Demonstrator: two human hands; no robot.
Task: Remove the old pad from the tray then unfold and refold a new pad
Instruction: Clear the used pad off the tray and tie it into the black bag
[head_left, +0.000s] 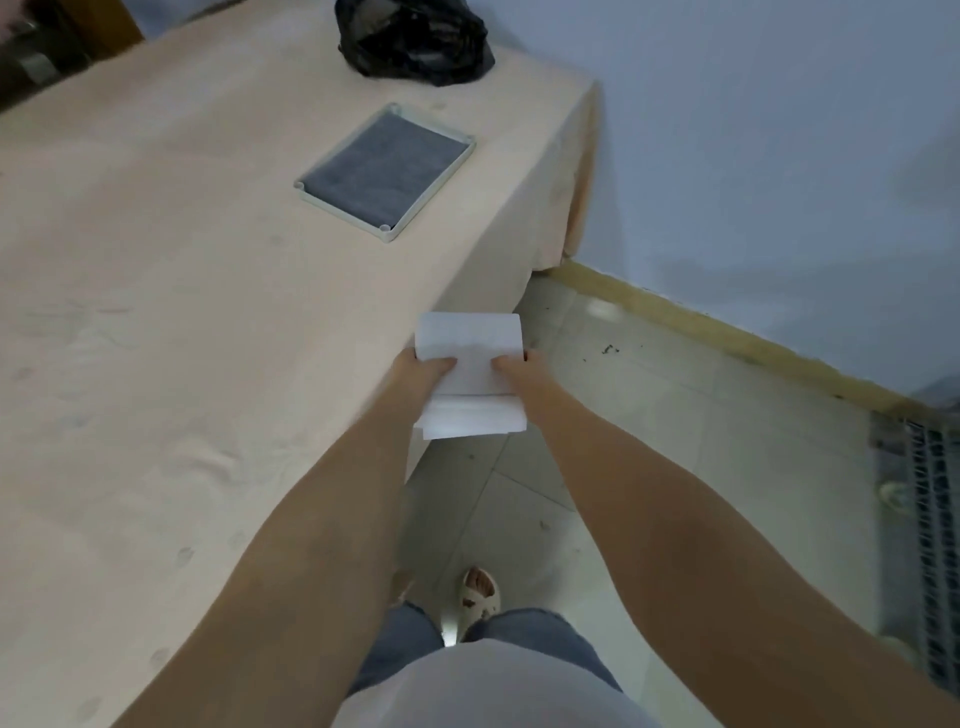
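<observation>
Both my arms reach forward, bare, running from the bottom corners of the frame up to meet near the centre. My left hand (423, 371) sits just left of centre, thumb on top, fingers curled under, pinching the left edge of the white folded pad (470, 374). My right hand (519, 371) mirrors it just to the right, thumb pressing on top, gripping the other edge. Wrists straight, hands level, close together.

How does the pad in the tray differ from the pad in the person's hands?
The grey pad lies flat, filling the tray; the white pad is folded in layers. Nothing touches the grey one; the left hand and right hand grip the white one beyond the table edge. Both look rectangular.
</observation>
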